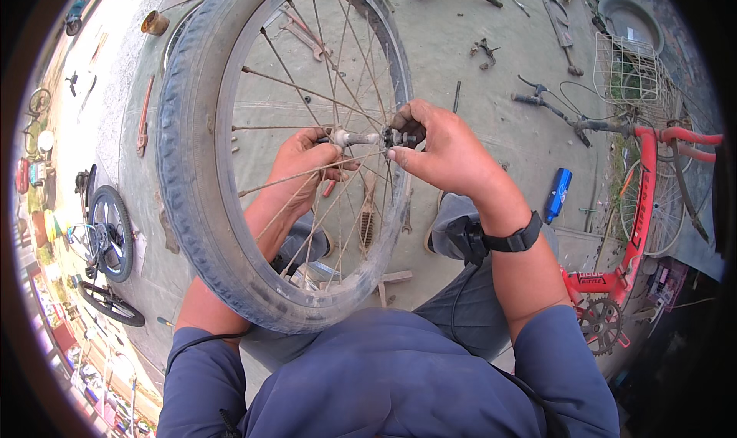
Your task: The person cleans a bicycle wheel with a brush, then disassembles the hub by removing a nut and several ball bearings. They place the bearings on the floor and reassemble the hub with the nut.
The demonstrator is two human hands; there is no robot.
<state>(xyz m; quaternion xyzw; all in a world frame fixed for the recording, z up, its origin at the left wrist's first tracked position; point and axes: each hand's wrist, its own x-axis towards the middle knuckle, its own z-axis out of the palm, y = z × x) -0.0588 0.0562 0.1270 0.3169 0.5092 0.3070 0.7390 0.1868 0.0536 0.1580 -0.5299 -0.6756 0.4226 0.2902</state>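
Note:
A bicycle wheel with a worn, dusty tyre (193, 167) stands upright between my arms, close to my chest. Rusty spokes (285, 84) run from its rim (223, 101) to the pale, dirty hub (363, 139). Reaching behind the spokes, my left hand (296, 164) grips the hub's left end, thumb in front; some of its fingers are hidden. At the other end, my right hand (446, 144) pinches the dark, threaded axle end (406, 140) and its nuts between thumb and curled fingers. Grime darkens the fingertips of both hands.
Beneath the wheel lie a wire brush (367, 225) and wrenches (305, 35). A pipe wrench (144, 121) is at left, a blue bottle (557, 195) at right. Beyond it stands a red bicycle frame (639, 225) near a wire basket (625, 69). A rusty can (154, 23) stands at upper left.

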